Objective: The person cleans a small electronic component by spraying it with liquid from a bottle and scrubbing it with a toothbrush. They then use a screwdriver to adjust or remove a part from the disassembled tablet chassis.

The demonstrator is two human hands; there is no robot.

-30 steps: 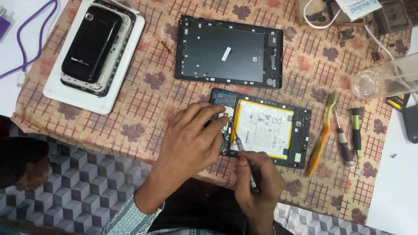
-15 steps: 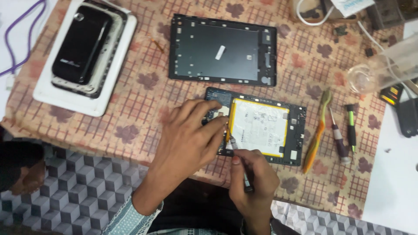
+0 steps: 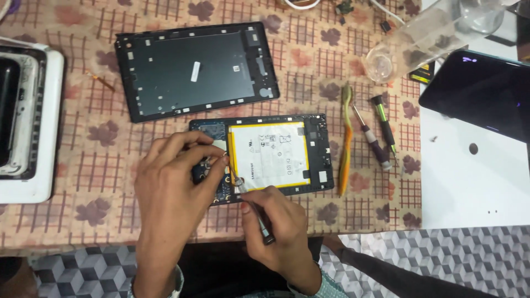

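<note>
Opened tablet [image 3: 265, 157] lies face down on the patterned cloth [image 3: 83, 138], near the front edge of the table, w/ its white and yellow battery [image 3: 270, 155] exposed in the middle. Left hand [image 3: 174, 182] rests on the tablet's left end over the blue circuit board [image 3: 212, 182]; fingers bent, tips pressing down on the board, not wrapped round anything. Right hand [image 3: 276, 232] is clenched round a thin screwdriver [image 3: 251, 207], tip touching the board just beside the battery's left edge.

Behind the tablet, apart from it: black back cover [image 3: 193, 69], inner side up. Right of the tablet, just beside it: an orange and green pry tool [image 3: 346, 140], then 2 more screwdrivers [image 3: 378, 132] side by side. Clear plastic container [image 3: 419, 36] lies tilted at far right rear. A dark phone [image 3: 480, 91] sits on the white surface at right. White tray [image 3: 33, 132] holding another device at left edge.
</note>
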